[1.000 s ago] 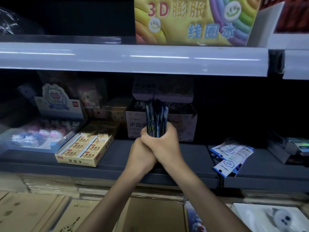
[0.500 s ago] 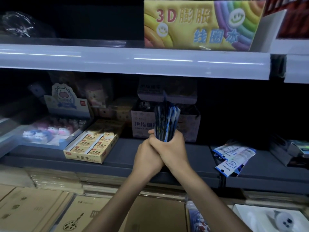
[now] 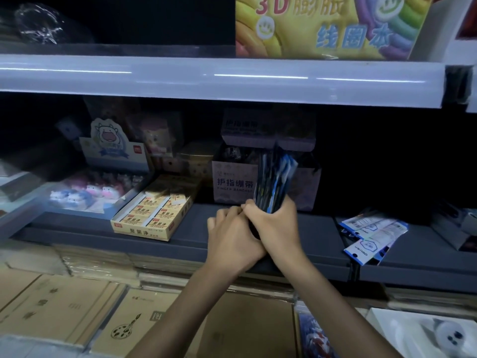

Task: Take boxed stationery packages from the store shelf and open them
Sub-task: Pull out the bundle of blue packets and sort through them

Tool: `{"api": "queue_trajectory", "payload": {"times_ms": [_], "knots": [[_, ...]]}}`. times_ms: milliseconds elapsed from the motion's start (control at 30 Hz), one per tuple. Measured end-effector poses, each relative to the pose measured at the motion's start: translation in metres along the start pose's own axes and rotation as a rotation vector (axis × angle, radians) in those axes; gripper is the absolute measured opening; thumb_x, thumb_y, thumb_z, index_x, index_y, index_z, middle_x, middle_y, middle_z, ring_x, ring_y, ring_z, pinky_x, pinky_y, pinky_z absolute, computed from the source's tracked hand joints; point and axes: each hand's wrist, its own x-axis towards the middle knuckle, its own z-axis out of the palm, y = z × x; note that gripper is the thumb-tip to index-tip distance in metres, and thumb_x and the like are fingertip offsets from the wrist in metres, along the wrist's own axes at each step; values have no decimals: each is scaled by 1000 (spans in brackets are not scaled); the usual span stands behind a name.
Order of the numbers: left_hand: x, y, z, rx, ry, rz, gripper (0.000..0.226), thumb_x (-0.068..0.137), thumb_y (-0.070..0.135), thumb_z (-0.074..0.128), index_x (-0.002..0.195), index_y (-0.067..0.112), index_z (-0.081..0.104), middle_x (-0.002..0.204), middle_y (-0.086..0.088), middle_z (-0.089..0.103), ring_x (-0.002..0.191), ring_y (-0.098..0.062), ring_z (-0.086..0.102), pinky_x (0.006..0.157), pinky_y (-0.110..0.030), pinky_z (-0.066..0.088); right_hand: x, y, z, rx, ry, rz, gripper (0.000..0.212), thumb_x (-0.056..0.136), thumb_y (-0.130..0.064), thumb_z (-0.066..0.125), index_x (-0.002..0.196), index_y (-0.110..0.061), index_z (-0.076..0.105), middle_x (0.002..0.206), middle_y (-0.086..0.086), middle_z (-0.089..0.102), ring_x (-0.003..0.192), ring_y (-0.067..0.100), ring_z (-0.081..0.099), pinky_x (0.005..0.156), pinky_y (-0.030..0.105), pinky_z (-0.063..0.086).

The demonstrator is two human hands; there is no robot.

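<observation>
The right hand [image 3: 275, 228] wraps tightly round the lower end of a bundle of slim blue packets [image 3: 275, 182] and holds it upright. The left hand [image 3: 232, 236] curls against its left side, fingertips at the edges, probably to square or part them. The bundle stands over the shelf [image 3: 201, 228] front, just before one finger-bandage box [image 3: 232, 182]. Its packets overlap too much to count: several. To the left sits one open eraser box [image 3: 154, 210]. To the right, three or four loose packets [image 3: 374, 233] lie fanned.
</observation>
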Motion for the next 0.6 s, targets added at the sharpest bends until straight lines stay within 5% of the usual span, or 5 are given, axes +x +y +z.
{"api": "queue_trajectory", "payload": {"times_ms": [200, 267, 333, 467, 600], "knots": [[-4, -22, -23, -567, -361, -13, 81, 67, 47, 90, 139, 25, 59, 132, 11, 64, 125, -4, 57, 108, -29, 47, 12, -12, -15, -53, 31, -49, 26, 77, -20, 70, 77, 0, 54, 69, 22, 60, 60, 32, 59, 56, 44, 49], [-7, -26, -32, -845, -247, -129, 70, 79, 28, 88, 141, 20, 57, 137, 2, 65, 122, -5, 63, 106, -25, 49, 16, -15, -22, -212, 30, -87, 26, 75, -24, 72, 71, -11, 49, 59, 6, 54, 56, 18, 51, 54, 39, 43], [-13, -22, -39, -894, 72, -134, 69, 83, 16, 84, 143, 22, 50, 140, -1, 61, 119, -7, 65, 103, -26, 52, 19, -19, -31, -519, -41, -159, 29, 77, -30, 74, 78, -17, 49, 69, -2, 61, 65, 20, 58, 59, 38, 44], [-21, -26, -45, 22, 578, 304, 94, 75, 11, 78, 158, 17, 34, 154, -11, 38, 143, -30, 41, 118, -48, 36, 18, -17, -35, -1222, -238, -392, 37, 85, -37, 70, 108, -18, 47, 114, 8, 71, 104, 36, 68, 70, 39, 44], [-16, -25, -19, 526, 381, 477, 77, 75, 10, 71, 149, 8, 49, 151, -16, 50, 149, -40, 35, 125, -59, 18, 12, -5, -26, -1310, -361, -510, 40, 89, -29, 65, 123, -15, 48, 119, 7, 70, 107, 33, 69, 67, 38, 36]]}}
